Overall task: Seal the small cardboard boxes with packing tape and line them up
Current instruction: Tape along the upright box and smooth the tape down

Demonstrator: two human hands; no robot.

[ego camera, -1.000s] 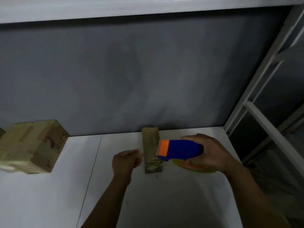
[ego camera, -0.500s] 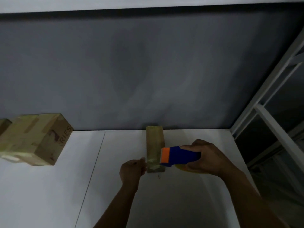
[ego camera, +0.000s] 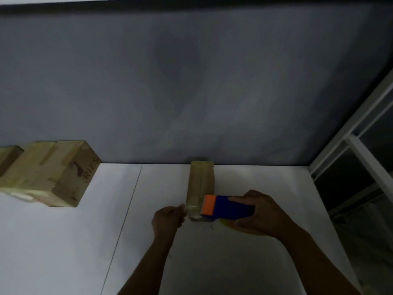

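A narrow cardboard box (ego camera: 201,182) lies on the white table (ego camera: 85,241), its far end at the grey wall, glossy tape along its top. My right hand (ego camera: 260,213) grips a blue and orange tape dispenser (ego camera: 225,208) and holds its orange end against the box's near right corner. The yellowish tape roll (ego camera: 240,228) shows below the hand. My left hand (ego camera: 168,220) is curled with its fingertips at the box's near left corner; whether it pinches the tape there I cannot tell.
Taped cardboard boxes (ego camera: 51,173) stand in a row at the far left by the wall, the nearest printed with dark letters. A white metal frame (ego camera: 361,150) rises past the table's right edge. A thin seam (ego camera: 125,213) runs across the table top.
The dispenser has slid toward me along the box top to its near corner. My left hand has followed to the near left corner. The view has shifted a little right.
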